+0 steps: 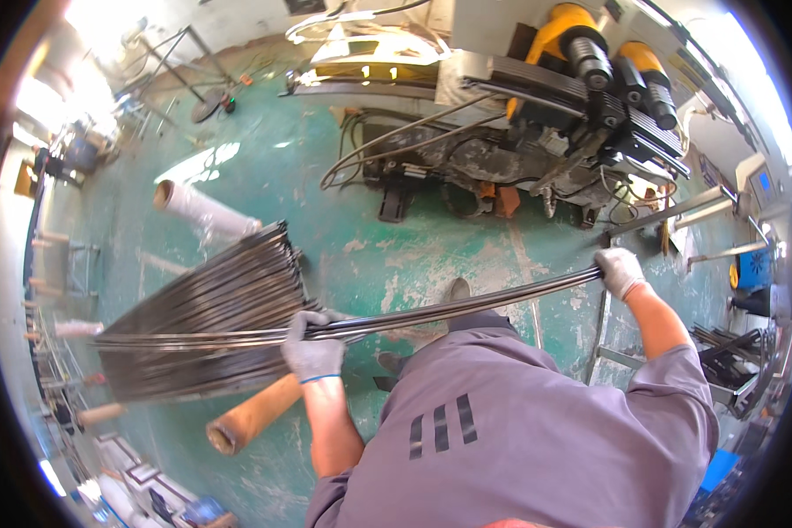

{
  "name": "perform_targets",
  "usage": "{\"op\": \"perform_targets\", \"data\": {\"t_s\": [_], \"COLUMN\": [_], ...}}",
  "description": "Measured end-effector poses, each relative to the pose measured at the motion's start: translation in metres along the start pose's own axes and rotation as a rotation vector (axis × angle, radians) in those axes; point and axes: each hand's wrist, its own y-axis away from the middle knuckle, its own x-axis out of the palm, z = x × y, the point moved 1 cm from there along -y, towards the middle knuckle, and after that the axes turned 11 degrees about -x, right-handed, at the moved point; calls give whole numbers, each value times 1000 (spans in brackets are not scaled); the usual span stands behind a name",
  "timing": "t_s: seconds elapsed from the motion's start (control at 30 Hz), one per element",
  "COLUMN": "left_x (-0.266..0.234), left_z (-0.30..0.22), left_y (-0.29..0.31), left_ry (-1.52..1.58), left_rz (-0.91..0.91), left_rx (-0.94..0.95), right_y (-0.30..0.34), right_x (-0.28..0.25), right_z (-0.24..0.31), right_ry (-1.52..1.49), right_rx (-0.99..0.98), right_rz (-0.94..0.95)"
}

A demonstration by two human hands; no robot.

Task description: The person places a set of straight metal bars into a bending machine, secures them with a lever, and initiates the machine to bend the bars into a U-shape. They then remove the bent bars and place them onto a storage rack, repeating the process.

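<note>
Several long, thin dark metal rods [458, 308] stretch across in front of me, lying close together in a bundle. My right hand [622, 271], in a grey work glove, is closed round their right end. Farther left, my gloved left hand [313, 348] grips the same rods, with fingers wrapped over them. Beyond the left hand, the rods reach out over a large stack of similar dark rods [207, 308]. Whether their far end rests on the stack or hangs just above it, I cannot tell.
Cardboard tube [260, 414] and white film-wrapped roll [204, 209] show at the stack's near and far sides. A machine with yellow-capped cylinders [581, 53] stands ahead right. A cart of dark pieces [735, 361] is at right, beside a metal frame [600, 339]. The green floor [370, 255] is worn.
</note>
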Motion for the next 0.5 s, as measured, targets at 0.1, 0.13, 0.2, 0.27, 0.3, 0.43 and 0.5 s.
{"op": "perform_targets", "data": {"t_s": [0.1, 0.13, 0.2, 0.27, 0.3, 0.43, 0.5], "left_x": [23, 71, 118, 161, 184, 265, 288], "left_z": [-42, -43, -39, -22, -12, 1, -7], "left_y": [-30, -26, -32, -38, -44, -65, -83], "left_ry": [-60, -33, -15, -13, 10, -85, -96], "left_rz": [243, 238, 278, 302, 343, 385, 407], "left_rx": [149, 172, 185, 185, 136, 102, 106], "right_y": [38, 53, 49, -5, -18, -20, -19], "right_x": [-1, 9, 14, 0, 4, 36, 28], "right_z": [-113, -143, -163, -124, -109, -147, -157], "right_ry": [67, 144, 194, -40, -97, 3, -46], "right_rx": [253, 340, 430, 165, 161, 454, 763], "right_rz": [-159, -193, -300, -479, -516, -571, -671]}}
